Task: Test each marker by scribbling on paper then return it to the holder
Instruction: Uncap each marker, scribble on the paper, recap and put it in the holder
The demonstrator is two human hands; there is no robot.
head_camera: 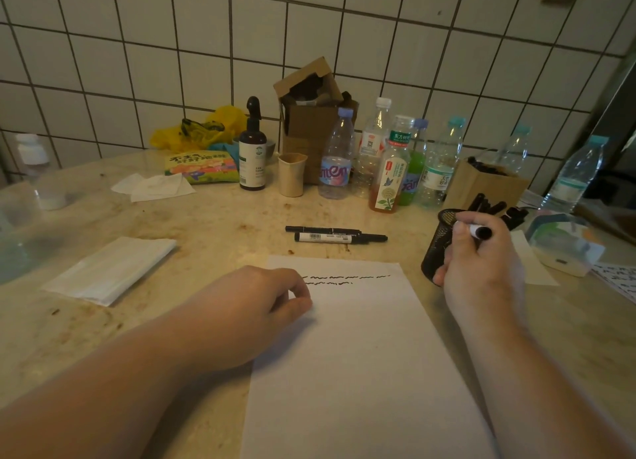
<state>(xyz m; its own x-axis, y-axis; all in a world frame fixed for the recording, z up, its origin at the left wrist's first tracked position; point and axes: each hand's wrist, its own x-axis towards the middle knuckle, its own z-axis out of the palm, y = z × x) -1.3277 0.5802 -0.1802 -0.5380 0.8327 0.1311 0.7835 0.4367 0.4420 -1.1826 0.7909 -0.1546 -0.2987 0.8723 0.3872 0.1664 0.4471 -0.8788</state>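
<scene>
Right hand (481, 262) around marker (481, 232) by holder (438, 241)

My head camera, the only view, looks forward and down, close over the paper (361, 355) on the table (213, 224), facing the tiled wall (172, 45).

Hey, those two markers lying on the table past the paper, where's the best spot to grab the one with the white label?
Pinch the white-labelled marker across the middle of its barrel, coming straight down from above. It lies flat and lengthwise left to right, with the other marker close against its far side, so the near side and top are free. The left hand rests empty on the paper and looks nearest.
</scene>
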